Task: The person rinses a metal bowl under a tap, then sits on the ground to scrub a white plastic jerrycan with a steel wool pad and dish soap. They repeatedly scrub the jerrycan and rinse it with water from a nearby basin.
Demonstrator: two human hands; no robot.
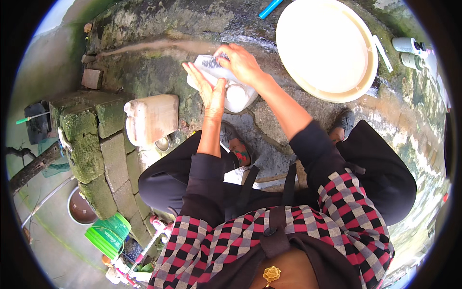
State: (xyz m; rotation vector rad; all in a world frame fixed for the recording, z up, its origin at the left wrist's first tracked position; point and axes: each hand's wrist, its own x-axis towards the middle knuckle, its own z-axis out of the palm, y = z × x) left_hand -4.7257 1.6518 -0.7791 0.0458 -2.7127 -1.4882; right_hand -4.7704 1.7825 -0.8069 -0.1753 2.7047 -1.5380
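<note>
In front of my left foot is a white plastic jug (240,103), lying tilted on the wet ground. My left hand (209,90) presses on its side with the fingers stretched out, near its round white cap (236,94). Over the jug's far part, my right hand (236,63) is curled around a grey, wiry scouring pad (213,63), of which only part shows between the fingers. A large round basin (368,77) stands to the right of the jug; its inside is too bright to make out.
A dirty plastic jerrycan (158,117) and a small metal bowl (163,143) stand at left, beside a mossy block wall (85,144). Beyond the wall are a green bucket (110,234) and a metal basin (83,207). Two bottles (406,45) stand far right; a blue pipe (270,9) lies at top.
</note>
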